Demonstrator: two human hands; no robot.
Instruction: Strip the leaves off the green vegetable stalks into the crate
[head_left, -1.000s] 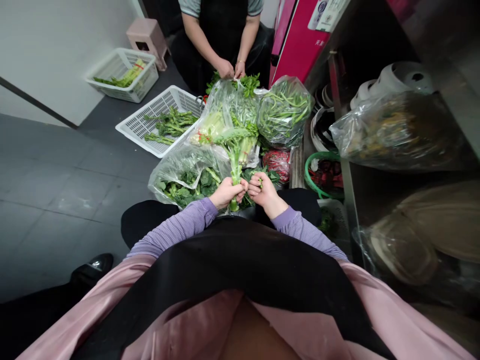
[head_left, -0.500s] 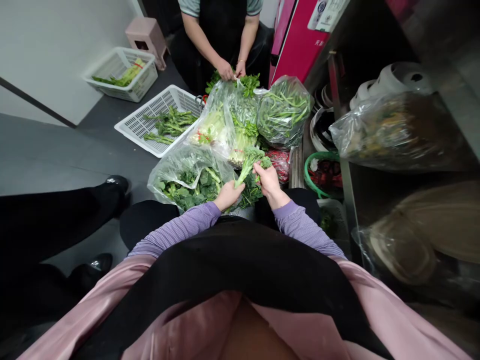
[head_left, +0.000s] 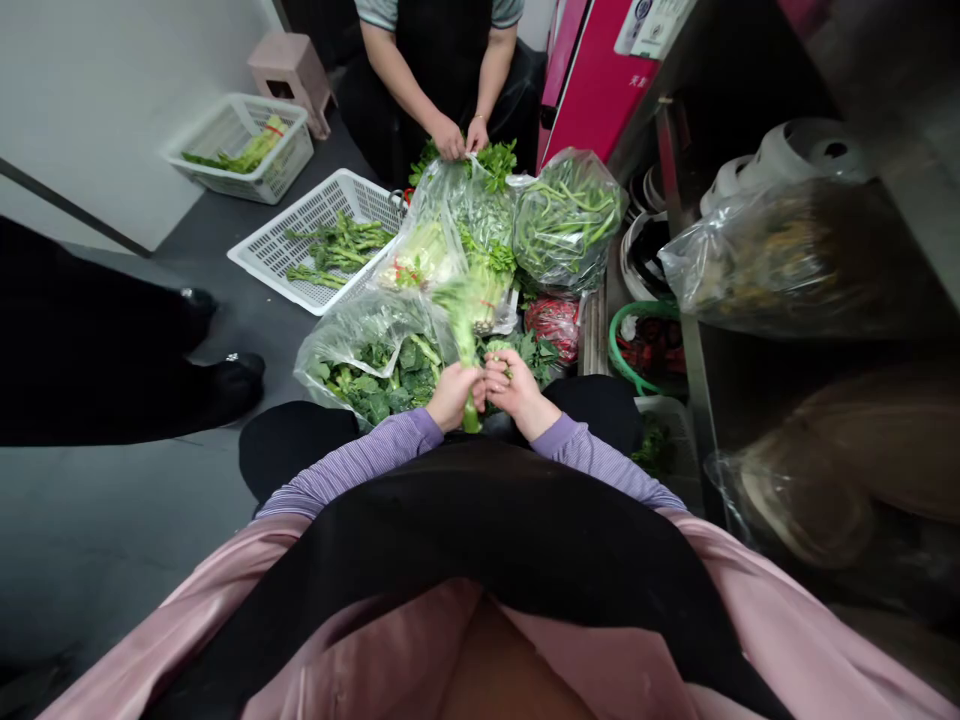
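My left hand [head_left: 456,394] is closed around a stalk of broccolini [head_left: 463,335], whose blurred head points up and away from me. Right beside it, my right hand [head_left: 515,384] has its fingers curled around a small green floret [head_left: 496,347], mostly covered by the fingers. The two hands touch or nearly touch at the stalk. Just ahead and to the left lies an open clear plastic bag [head_left: 341,335] of leafy broccolini. Dark leaves [head_left: 536,352] lie behind my right hand.
Cut stalks [head_left: 341,245] lie in a white basket [head_left: 255,245]. Bagged celery [head_left: 424,255], bagged green beans [head_left: 566,215] and a red bag [head_left: 553,325] stand ahead. Opposite, a co-worker's hands [head_left: 457,138] handle greens. Metal shelving [head_left: 694,370] flanks my right; someone's shoes [head_left: 236,380] are at left.
The broccolini has swung upright and nearer to me. My right hand has moved from its head down beside my left hand. The feet at left have shifted.
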